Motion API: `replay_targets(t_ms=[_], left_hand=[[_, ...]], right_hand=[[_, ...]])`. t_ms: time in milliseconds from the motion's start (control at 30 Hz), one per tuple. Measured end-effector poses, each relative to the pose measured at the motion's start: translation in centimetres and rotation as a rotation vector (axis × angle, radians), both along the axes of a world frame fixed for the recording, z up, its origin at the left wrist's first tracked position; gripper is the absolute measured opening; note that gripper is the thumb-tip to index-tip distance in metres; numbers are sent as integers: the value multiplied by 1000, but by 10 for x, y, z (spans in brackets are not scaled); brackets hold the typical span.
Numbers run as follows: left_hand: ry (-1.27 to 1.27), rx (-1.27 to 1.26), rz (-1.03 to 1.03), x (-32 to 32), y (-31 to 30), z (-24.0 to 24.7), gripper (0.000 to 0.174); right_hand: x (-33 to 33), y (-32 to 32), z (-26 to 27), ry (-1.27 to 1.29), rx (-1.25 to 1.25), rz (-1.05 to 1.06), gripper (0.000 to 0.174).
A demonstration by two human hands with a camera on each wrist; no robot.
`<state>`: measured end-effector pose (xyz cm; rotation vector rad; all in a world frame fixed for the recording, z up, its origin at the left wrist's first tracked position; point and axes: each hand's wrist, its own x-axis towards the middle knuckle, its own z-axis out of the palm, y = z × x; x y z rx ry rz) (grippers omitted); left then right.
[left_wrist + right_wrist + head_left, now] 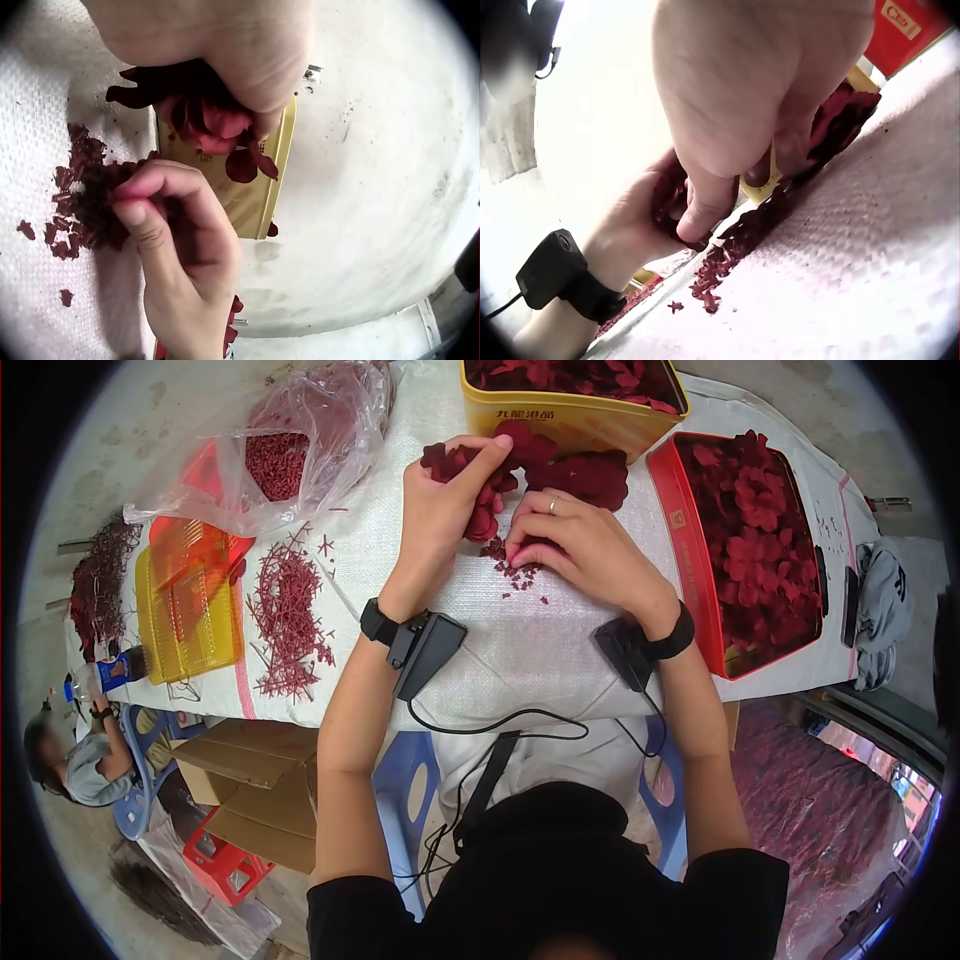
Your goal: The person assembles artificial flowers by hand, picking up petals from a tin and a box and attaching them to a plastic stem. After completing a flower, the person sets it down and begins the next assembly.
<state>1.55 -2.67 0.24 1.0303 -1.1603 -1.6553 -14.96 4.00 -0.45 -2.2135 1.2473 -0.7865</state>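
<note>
My left hand (pixel 440 510) grips a bunch of dark red artificial flower petals (pixel 217 124), with petals sticking out past the thumb and fingers. My right hand (pixel 590 550) is beside it with curled fingers. Its thumb and index tips come close together over a pile of small dark red bits (pixel 82 199) on the white woven cover (pixel 480 660). Whether a bit is between those fingertips I cannot tell. More dark red petals (pixel 592 480) lie behind the right hand, against the yellow tin (pixel 560 415).
At the right stands a red tin (pixel 690 560) full of red flowers (pixel 755 560). Left of me lie thin red stems (pixel 285 615), yellow and orange plastic trays (pixel 190 620), and a clear bag (pixel 340 440) of red pieces. A seated person (pixel 95 760) holds a bottle at far left.
</note>
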Motion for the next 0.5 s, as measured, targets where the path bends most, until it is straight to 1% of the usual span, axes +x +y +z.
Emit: replay_targets(t_ms=[100, 233, 333, 433, 500], left_hand=[[-18, -29, 11, 0, 1, 0, 24], [-38, -76, 41, -1, 1, -4, 24], [-37, -88, 54, -1, 0, -5, 24], [-53, -94, 39, 0, 1, -3, 23], [-73, -106, 29, -1, 2, -3, 23]], right_hand=[[1, 0, 3, -51, 27, -17, 12], [1, -1, 2, -136, 138, -51, 10], [2, -3, 3, -334, 178, -3, 9], [0, -4, 10, -435, 207, -26, 14], [-2, -3, 6, -620, 242, -139, 15]])
